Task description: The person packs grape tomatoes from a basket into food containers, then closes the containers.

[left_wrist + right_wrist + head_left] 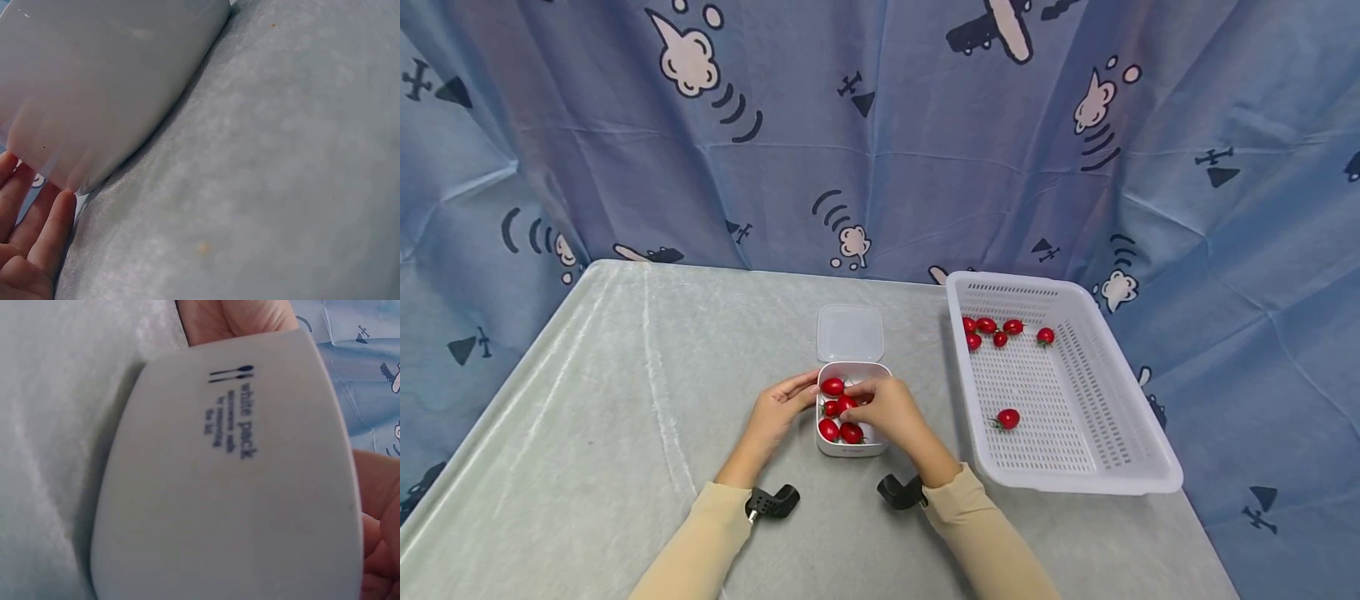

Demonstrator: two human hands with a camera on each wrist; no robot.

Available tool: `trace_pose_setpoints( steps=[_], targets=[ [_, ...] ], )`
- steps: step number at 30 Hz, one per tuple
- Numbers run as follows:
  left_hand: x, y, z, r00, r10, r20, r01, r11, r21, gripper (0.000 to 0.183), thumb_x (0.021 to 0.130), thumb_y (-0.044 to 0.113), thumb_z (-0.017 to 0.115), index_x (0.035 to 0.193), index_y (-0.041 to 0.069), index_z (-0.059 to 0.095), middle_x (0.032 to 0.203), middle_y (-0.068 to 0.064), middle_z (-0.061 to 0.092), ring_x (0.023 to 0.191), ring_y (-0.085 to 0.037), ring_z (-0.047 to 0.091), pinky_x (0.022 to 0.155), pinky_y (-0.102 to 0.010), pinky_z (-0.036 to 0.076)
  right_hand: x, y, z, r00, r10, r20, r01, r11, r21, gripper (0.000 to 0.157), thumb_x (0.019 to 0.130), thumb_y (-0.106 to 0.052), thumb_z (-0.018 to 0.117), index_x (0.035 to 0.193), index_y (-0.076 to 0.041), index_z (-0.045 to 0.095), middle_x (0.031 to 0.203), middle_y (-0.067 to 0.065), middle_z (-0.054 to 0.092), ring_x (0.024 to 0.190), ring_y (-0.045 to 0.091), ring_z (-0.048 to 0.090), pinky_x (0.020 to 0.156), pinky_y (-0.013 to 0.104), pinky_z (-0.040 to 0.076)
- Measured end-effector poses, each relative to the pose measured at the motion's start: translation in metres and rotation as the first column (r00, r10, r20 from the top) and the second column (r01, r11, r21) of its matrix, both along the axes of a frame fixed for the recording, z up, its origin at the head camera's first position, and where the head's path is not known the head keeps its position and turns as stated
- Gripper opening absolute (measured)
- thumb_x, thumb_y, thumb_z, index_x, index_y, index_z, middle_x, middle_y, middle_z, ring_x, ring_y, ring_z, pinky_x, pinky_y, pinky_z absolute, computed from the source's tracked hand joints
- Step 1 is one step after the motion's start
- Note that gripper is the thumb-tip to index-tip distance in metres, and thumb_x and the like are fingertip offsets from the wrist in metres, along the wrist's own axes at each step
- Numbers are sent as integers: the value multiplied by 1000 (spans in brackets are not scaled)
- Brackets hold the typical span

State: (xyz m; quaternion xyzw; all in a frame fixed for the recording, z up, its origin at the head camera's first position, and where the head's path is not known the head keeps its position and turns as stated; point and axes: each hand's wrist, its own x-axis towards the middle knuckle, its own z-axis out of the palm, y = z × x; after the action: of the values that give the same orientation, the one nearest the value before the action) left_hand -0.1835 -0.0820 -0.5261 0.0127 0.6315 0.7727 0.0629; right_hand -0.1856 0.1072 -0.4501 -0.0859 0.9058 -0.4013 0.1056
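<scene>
A small white plastic box (850, 450) stands at mid-table, holding several red cherry tomatoes (828, 430). Against its left wall rest the extended fingers of my left hand (777, 410); in the left wrist view those fingertips (61, 206) touch the box's side. My right hand (887, 410) reaches over the right rim, thumb and fingers pinching a cherry tomato (847, 403) inside the box. The right wrist view shows the box's printed front wall (231, 487), which hides the tomatoes there, with part of the right hand (378, 512) beyond the rim.
Right behind the box lies its translucent lid (850, 333). A large white perforated basket (1078, 479) stands to the right, with several cherry tomatoes at its far left and a single tomato (1007, 419) nearer the front. A blue patterned curtain (880, 150) hangs behind the cloth-covered table (587, 433).
</scene>
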Motion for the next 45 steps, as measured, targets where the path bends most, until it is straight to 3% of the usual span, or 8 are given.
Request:
trace_pose_setpoints(
  steps=[8,15,23,28,32,37,45],
  targets=[
    [0,1,1,1000,-1,4,1,1000,1,41,96,9,65,133,-7,58,135,-26,60,109,-6,67,93,-20,55,0,0,0,1000,-20,8,20,1000,-13,26,74,-9,85,99,-1,78,90,11,77,77,13,64,68,22,54],
    [1,1,-5,1000,9,8,-9,1000,5,41,96,9,65,133,-7,58,135,-25,60,107,-4,67,92,-19,55,5,3,5,998,-64,27,66,995,-68,28,77,-8,84,103,0,77,96,12,78,88,19,69,77,28,58],
    [1,1,-3,1000,20,2,-20,1000,6,41,95,8,65,132,-7,59,134,-26,60,105,-4,68,91,-20,56,20,19,45,994,-91,63,101,978,-180,28,80,-9,82,106,-3,77,107,14,76,90,19,69,75,28,60],
    [1,1,-3,1000,12,-6,-12,1000,8,41,95,8,65,132,-8,58,134,-27,60,105,-5,68,92,-19,56,27,42,68,993,-57,100,79,969,-232,31,82,-11,81,111,-2,75,108,17,75,96,21,73,83,32,62],
    [1,2,-3,1000,12,-10,-12,1000,16,41,95,8,65,132,-8,58,135,-27,59,105,-5,68,92,-19,56,26,64,83,997,-33,68,46,977,-206,32,80,-16,83,109,-3,76,104,13,77,97,18,71,80,27,59],
    [1,2,-3,1000,18,-4,-18,1000,16,41,95,8,66,132,-8,59,134,-27,60,104,-5,68,92,-19,56,18,97,98,998,12,69,3,978,-211,34,80,-15,83,110,-1,74,103,10,76,93,11,70,79,22,57],
    [0,1,-2,1000,19,-2,-19,1000,0,41,95,9,66,132,-7,59,134,-26,60,106,-5,68,92,-19,55,-1,155,108,993,89,79,-67,968,-241,40,81,-9,81,115,7,69,97,-7,77,91,9,72,83,22,59]
  ],
)
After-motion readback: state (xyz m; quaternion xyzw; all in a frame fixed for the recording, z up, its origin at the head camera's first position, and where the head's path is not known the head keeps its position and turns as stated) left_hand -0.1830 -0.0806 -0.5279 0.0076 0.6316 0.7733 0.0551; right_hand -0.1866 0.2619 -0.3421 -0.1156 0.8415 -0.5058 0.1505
